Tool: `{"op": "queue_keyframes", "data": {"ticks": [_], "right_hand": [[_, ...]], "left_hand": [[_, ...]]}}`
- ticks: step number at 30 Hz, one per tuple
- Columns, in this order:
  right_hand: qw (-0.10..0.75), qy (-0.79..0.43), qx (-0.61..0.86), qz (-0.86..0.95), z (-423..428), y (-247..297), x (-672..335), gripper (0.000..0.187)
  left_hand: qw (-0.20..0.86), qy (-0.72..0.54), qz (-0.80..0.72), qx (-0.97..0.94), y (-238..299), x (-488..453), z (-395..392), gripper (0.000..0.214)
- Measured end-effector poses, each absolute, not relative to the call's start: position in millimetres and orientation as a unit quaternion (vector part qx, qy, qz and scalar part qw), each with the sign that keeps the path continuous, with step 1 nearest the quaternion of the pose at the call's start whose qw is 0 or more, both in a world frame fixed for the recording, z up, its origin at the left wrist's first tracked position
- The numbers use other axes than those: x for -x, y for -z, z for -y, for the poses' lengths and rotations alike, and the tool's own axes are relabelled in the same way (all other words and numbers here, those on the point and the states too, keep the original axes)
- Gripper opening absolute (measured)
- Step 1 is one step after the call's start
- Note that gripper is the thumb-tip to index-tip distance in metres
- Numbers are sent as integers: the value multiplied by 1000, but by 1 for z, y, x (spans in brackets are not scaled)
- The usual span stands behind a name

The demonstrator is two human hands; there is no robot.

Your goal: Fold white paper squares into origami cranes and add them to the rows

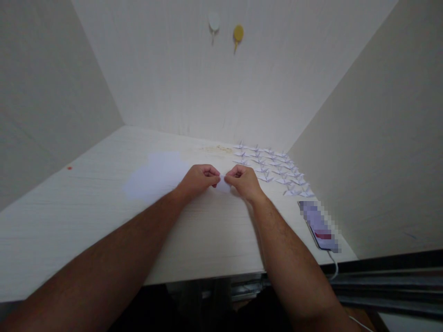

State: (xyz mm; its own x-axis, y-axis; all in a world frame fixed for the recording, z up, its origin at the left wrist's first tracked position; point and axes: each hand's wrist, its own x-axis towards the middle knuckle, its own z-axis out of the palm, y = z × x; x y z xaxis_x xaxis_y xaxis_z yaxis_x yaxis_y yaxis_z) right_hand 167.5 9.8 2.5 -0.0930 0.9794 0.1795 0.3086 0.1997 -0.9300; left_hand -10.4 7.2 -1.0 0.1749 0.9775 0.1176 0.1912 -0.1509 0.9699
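Observation:
A small white piece of paper (223,186) is pinched between my two hands, just above the pale wooden desk (204,249). My left hand (201,178) grips its left side between thumb and fingers. On the other side my right hand (243,180) pinches the paper close to the left fingertips. The paper's folds are too small and blurred to make out. Several white folded paper cranes (265,176) stand in rows just beyond and to the right of my right hand. White paper sheets (162,170) lie flat to the left of my left hand.
A phone (318,226) with a white cable (335,267) lies near the desk's right front edge. Walls enclose the desk at the back and both sides. A white hook (214,21) and a yellow hook (238,33) are on the back wall.

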Motion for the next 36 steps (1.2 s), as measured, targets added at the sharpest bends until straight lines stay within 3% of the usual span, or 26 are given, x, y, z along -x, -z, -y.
{"op": "queue_keyframes", "data": {"ticks": [17, 27, 36], "right_hand": [[440, -364, 506, 647, -9, -4, -166, 11], [411, -312, 519, 681, -9, -2, -170, 25], [500, -396, 467, 612, -8, -5, -162, 28]], "left_hand": [[413, -445, -459, -648, 1, 10, -9, 13], [378, -476, -469, -641, -2, 10, -9, 13], [418, -538, -444, -582, -7, 3, -1, 14]]}}
